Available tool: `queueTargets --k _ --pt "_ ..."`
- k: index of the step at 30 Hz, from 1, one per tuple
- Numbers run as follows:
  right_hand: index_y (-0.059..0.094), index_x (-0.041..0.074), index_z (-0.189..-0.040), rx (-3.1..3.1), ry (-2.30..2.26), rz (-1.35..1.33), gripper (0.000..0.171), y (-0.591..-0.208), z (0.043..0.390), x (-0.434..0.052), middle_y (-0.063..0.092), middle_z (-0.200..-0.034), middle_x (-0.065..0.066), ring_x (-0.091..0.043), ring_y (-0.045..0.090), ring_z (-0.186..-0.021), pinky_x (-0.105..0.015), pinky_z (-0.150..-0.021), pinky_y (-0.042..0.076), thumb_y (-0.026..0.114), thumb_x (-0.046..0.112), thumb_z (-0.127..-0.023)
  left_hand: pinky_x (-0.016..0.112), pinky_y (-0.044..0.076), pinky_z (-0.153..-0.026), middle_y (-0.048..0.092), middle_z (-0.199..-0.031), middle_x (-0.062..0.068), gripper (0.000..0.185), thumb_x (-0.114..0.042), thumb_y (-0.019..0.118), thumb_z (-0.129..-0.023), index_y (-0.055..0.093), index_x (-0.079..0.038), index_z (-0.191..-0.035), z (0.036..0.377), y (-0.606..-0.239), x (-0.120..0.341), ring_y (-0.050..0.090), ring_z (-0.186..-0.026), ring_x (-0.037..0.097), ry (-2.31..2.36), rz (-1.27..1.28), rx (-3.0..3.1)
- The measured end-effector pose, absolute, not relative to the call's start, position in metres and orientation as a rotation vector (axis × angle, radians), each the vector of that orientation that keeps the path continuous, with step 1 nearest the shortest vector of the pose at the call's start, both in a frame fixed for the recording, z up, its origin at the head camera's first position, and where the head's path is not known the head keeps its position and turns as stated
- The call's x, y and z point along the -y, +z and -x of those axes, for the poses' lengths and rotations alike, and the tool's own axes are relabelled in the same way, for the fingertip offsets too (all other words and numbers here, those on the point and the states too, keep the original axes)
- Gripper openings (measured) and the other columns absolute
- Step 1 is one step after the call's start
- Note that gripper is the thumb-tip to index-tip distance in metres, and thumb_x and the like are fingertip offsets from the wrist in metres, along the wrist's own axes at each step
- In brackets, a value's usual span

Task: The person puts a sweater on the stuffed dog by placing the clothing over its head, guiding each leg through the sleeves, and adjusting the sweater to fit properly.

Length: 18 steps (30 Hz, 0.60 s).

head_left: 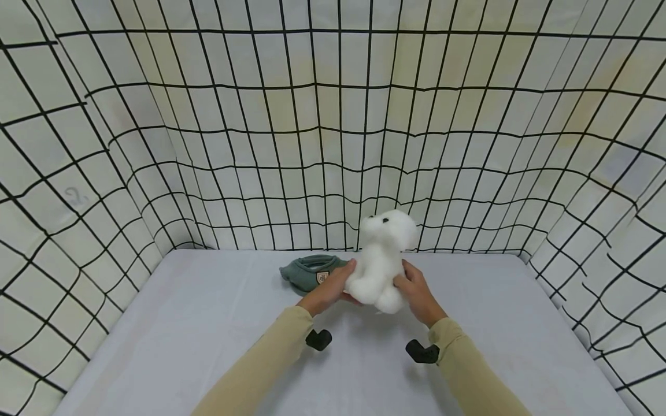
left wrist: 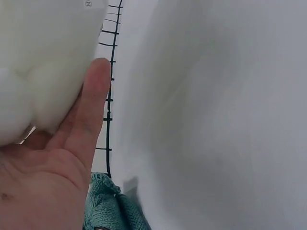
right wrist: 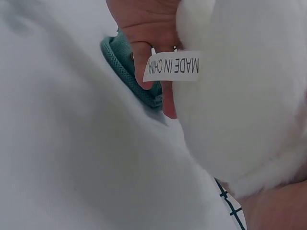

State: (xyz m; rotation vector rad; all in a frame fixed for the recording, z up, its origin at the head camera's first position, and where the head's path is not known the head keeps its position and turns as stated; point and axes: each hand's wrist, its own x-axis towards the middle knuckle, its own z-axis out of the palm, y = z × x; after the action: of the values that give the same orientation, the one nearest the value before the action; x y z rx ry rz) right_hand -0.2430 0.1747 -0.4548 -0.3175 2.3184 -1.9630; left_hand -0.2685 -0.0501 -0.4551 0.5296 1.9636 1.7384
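White plush animal [head_left: 378,266], black-eyed: being held roughly upright between both hands. Left hand [head_left: 330,284]: gripping the lower body at one side, thumb at the near edge, fingers reaching underneath. Right hand [head_left: 418,292]: gripping the opposite side, thumb in front. Chief risk, as judged: slipping or tipping over, through being grasped low on soft, fluffy pile beneath a bulky head. Further risk: catching or creasing the white label [right wrist: 172,66], marked MADE IN CHINA, hanging across the left fingers. Position: resting directly between the palms, touching both, seemingly being held just off the table [head_left: 156,341]. Teal knitted garment [head_left: 299,276] with badge patch [head_left: 323,278]: lying just beyond the left hand, partly hidden, possibly risking a nudge. Black grid wall [head_left: 314,84]: standing behind.
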Motion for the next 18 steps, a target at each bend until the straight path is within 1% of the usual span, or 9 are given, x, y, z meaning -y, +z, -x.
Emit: queueTargets --k 3,7,12,16,18 --pt "0.031 0.011 -0.151 -2.276 -1.981 0.310 0.061 -0.4539 0.2438 -0.1725 0.044 -0.146 -0.013 -0.028 0.048 -0.124 -0.041 -0.099 0.045 0.042 0.008 -0.090 0.045 0.057 -0.082 0.057 -0.128 0.013 0.062 -0.058 0.019 -0.102 0.044 -0.017 -0.142 0.2691 -0.4539 0.0485 0.062 -0.106 0.022 1.762 -0.545 -1.912" --pt "0.029 0.009 -0.151 -2.257 -1.985 0.288 0.062 -0.4526 0.2452 -0.1711 0.042 -0.148 -0.013 -0.029 0.045 -0.127 -0.042 -0.102 0.042 0.041 0.008 -0.090 0.043 0.056 -0.086 0.056 -0.130 0.013 0.067 -0.063 0.022 -0.099 0.041 -0.018 -0.144 0.2704 -0.4544 0.0483 0.061 -0.109 0.022 1.777 -0.551 -1.883" --pt "0.034 0.008 -0.149 -2.307 -1.952 0.270 0.059 -0.4504 0.2452 -0.1703 0.045 -0.146 -0.014 -0.027 0.046 -0.126 -0.042 -0.104 0.041 0.042 0.008 -0.090 0.042 0.053 -0.092 0.052 -0.133 0.015 0.071 -0.063 0.023 -0.099 0.036 -0.013 -0.148 0.2710 -0.4552 0.0491 0.058 -0.111 0.020 1.797 -0.533 -1.886" --pt "0.040 0.006 -0.145 -2.400 -1.912 0.273 0.055 -0.4495 0.2447 -0.1704 0.049 -0.142 -0.017 -0.029 0.049 -0.126 -0.044 -0.103 0.043 0.044 0.008 -0.091 0.043 0.051 -0.096 0.050 -0.135 0.015 0.068 -0.060 0.023 -0.101 0.034 -0.013 -0.148 0.2698 -0.4557 0.0492 0.056 -0.114 0.021 1.798 -0.501 -1.910" --pt "0.045 0.007 -0.142 -2.490 -1.869 0.285 0.050 -0.4489 0.2449 -0.1703 0.053 -0.138 -0.016 -0.031 0.052 -0.125 -0.046 -0.102 0.044 0.047 0.009 -0.091 0.044 0.050 -0.099 0.049 -0.136 0.014 0.068 -0.059 0.024 -0.101 0.034 -0.012 -0.149 0.2690 -0.4559 0.0495 0.055 -0.116 0.022 1.798 -0.490 -1.930"
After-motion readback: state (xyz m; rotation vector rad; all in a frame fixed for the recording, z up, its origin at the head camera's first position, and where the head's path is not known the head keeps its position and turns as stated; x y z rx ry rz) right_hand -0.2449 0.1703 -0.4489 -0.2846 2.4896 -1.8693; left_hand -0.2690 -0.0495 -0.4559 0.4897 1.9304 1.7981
